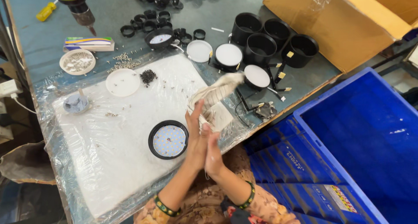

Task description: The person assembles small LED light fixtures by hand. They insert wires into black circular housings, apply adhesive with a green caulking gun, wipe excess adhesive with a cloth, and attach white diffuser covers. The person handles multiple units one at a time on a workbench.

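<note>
Seen from above, a person's left hand (194,135) and right hand (214,151) press palm to palm, clasping a crumpled white cloth (215,98) over the plastic-covered white pad (109,163). A round black LED downlight (168,139) lies just beside the left hand. The cloth's loose end could sweep the small screws (148,76) off the pad.

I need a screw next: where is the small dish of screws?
The round white dish of screws sits far left on the table, below the drill.
</note>
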